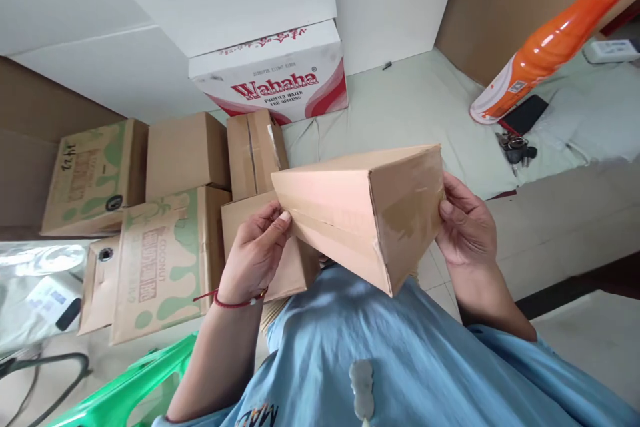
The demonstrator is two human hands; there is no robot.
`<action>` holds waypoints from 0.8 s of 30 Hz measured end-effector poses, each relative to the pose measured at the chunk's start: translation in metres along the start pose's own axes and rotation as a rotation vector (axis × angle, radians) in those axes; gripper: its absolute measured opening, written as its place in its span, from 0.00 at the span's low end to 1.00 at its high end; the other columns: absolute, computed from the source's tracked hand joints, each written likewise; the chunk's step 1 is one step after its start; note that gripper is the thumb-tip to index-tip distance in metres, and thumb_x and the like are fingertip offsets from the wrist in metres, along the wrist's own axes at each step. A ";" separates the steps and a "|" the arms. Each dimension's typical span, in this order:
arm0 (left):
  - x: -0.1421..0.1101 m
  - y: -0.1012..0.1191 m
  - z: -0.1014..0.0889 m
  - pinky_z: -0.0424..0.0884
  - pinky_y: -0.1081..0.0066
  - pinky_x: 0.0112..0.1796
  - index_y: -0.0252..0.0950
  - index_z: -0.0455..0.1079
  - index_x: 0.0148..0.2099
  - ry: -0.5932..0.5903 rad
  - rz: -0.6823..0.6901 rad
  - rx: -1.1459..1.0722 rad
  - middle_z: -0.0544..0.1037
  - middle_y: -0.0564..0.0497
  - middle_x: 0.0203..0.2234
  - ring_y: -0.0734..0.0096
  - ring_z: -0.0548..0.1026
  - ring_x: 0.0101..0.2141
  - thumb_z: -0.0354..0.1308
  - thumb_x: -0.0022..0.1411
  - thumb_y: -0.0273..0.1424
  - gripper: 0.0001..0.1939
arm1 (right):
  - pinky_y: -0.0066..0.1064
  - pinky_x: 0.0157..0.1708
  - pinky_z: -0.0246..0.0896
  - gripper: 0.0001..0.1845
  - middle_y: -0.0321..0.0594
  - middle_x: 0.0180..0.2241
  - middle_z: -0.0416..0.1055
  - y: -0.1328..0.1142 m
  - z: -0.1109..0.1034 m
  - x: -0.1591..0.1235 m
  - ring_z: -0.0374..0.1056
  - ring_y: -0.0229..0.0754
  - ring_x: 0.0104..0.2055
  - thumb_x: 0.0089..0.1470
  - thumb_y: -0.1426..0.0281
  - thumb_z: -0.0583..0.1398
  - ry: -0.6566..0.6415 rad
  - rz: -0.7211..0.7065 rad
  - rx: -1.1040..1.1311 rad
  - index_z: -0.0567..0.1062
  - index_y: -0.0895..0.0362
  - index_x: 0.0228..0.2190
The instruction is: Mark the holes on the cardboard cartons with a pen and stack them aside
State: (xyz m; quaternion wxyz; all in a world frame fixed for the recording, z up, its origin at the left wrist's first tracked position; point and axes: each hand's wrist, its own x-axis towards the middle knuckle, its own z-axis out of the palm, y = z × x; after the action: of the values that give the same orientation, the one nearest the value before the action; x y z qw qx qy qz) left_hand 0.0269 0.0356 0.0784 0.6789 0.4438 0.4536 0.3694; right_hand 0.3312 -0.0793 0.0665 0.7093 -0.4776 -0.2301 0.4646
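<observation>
A plain brown cardboard box point(333, 203) is held up in front of my blue shirt, tilted, with one long edge toward me. Clear brown tape covers its right end, and a seam runs along the side facing me. My left hand point(260, 243), with a red string bracelet at the wrist, pinches the box's left edge between thumb and fingers. On the other end, my right hand point(465, 220) grips the right edge, thumb in front and fingers partly hidden behind. Just below my left hand sits another brown box point(295, 267), partly covered by the held one.
Several cartons stand at the left, including a green-printed coconut carton point(165, 263). A white and red Wahaha carton point(290, 80) is at the back. At the right are an orange bottle point(545, 47), keys point(517, 150) and a black wallet-like item point(525, 113). A green plastic stool point(135, 380) is lower left.
</observation>
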 end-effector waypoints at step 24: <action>-0.037 -0.002 0.029 0.76 0.60 0.42 0.42 0.85 0.57 -0.103 0.465 0.542 0.88 0.43 0.50 0.62 0.80 0.34 0.61 0.76 0.40 0.16 | 0.54 0.64 0.76 0.22 0.28 0.57 0.85 0.053 -0.051 0.022 0.76 0.52 0.67 0.66 0.41 0.62 0.122 0.131 0.087 0.85 0.36 0.51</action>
State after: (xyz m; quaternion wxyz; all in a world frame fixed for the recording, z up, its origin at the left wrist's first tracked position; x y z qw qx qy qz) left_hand 0.0428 -0.0063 0.0932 0.4564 0.7171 0.3871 0.3573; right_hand 0.3575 -0.0777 -0.0061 0.7103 -0.4876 -0.1345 0.4895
